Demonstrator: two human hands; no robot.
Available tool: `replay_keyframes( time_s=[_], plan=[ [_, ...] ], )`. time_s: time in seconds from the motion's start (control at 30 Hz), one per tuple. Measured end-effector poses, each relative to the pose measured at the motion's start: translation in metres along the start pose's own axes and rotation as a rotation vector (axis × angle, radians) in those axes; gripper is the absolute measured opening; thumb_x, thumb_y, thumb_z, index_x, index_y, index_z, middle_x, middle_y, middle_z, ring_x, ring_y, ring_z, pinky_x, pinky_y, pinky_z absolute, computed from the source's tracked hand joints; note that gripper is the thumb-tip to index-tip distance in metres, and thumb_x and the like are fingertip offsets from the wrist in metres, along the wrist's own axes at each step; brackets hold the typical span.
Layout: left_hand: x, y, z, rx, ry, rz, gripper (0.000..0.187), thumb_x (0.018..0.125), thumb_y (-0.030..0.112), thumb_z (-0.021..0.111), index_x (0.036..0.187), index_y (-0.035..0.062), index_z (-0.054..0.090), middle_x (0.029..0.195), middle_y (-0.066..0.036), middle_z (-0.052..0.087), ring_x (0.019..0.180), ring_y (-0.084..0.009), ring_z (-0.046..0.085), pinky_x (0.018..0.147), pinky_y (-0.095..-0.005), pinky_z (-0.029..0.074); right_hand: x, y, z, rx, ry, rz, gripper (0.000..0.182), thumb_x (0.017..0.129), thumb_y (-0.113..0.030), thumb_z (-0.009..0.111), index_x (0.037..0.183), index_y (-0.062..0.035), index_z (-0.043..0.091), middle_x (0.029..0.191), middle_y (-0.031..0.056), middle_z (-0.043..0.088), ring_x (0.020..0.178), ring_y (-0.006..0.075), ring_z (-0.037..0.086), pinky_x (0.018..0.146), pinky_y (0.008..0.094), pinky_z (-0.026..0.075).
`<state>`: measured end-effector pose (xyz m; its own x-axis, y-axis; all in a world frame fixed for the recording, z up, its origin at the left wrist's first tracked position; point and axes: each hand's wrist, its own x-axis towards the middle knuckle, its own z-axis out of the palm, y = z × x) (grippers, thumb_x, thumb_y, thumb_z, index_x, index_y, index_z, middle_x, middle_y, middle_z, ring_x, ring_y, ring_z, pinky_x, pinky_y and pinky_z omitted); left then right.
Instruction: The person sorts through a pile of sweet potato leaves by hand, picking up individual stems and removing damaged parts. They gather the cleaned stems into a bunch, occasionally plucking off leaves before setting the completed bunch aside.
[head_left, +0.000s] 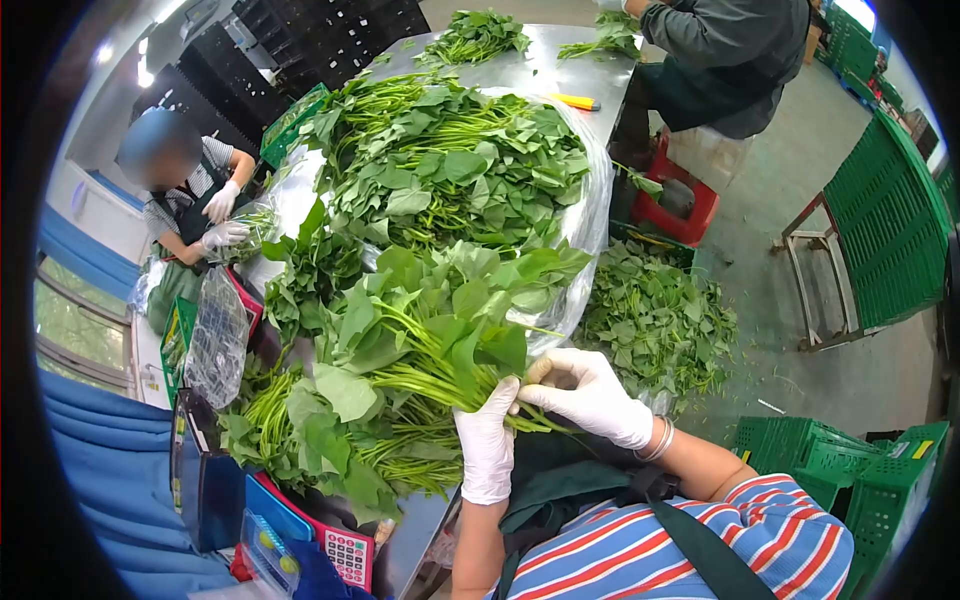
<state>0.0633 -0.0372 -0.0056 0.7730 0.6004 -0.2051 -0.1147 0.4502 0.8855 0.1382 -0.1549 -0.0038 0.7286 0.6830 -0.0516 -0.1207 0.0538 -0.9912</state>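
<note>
My left hand (487, 440), in a white glove, is closed around the stems of a bunch of leafy greens (430, 350). Beside it, my gloved right hand (590, 397) pinches at the stem ends, thumb and forefinger together near the left fingers. The bunch's leaves point up and away to the left. Behind it a large heap of greens (450, 160) lies on clear plastic on the metal table (560, 50). More stems and leaves (390, 450) lie just left of my left hand.
A pink scale (348, 555) stands at the lower left. Greens (650, 320) are piled at the table's right, near a red stool (690, 205). Green crates (810, 450) stand lower right. A co-worker (185, 190) works at left, another person (725, 60) at upper right.
</note>
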Motion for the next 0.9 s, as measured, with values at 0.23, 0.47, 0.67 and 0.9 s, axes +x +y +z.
replay_keyframes(
  time_s=[0.23, 0.47, 0.67, 0.9],
  plan=[
    [0.006, -0.006, -0.005, -0.126, 0.071, -0.023, 0.023, 0.077, -0.003, 0.062, 0.099, 0.0016, 0.055, 0.084, -0.005, 0.058, 0.062, -0.0092, 0.052, 0.052, -0.0197, 0.04, -0.012, -0.005, -0.006, 0.353, -0.054, 0.003, 0.011, 0.081, -0.012, 0.063, 0.085, -0.0028, 0.059, 0.085, 0.0051, 0.062, 0.076, 0.0077, 0.055, 0.067, 0.0219, 0.045],
    [0.001, 0.004, 0.003, -0.09, 0.15, 0.071, 0.018, 0.08, -0.001, 0.06, 0.097, 0.0013, 0.055, 0.081, -0.004, 0.057, 0.059, -0.0089, 0.05, 0.052, -0.0206, 0.04, -0.012, -0.003, -0.013, -0.037, -0.155, -0.351, 0.01, 0.078, -0.009, 0.066, 0.083, -0.0016, 0.062, 0.081, 0.0067, 0.064, 0.069, 0.0117, 0.059, 0.063, 0.0239, 0.047],
    [0.01, 0.01, -0.009, -0.105, 0.215, 0.062, 0.023, 0.081, -0.003, 0.058, 0.103, 0.0019, 0.052, 0.085, -0.004, 0.057, 0.06, -0.0092, 0.049, 0.05, -0.0202, 0.039, -0.025, -0.011, -0.031, 0.294, -0.197, -0.302, 0.017, 0.078, -0.013, 0.066, 0.084, -0.0008, 0.056, 0.072, 0.008, 0.063, 0.062, 0.0173, 0.06, 0.052, 0.0261, 0.049],
    [0.003, 0.004, -0.005, -0.041, 0.058, 0.063, 0.026, 0.081, -0.001, 0.059, 0.105, 0.004, 0.051, 0.091, -0.005, 0.057, 0.064, -0.0089, 0.05, 0.05, -0.0198, 0.04, -0.001, 0.038, -0.054, 0.461, 0.083, 0.065, 0.036, 0.092, -0.036, 0.04, 0.11, -0.0055, 0.05, 0.081, 0.002, 0.056, 0.067, 0.0087, 0.053, 0.053, 0.0199, 0.043]
  ],
)
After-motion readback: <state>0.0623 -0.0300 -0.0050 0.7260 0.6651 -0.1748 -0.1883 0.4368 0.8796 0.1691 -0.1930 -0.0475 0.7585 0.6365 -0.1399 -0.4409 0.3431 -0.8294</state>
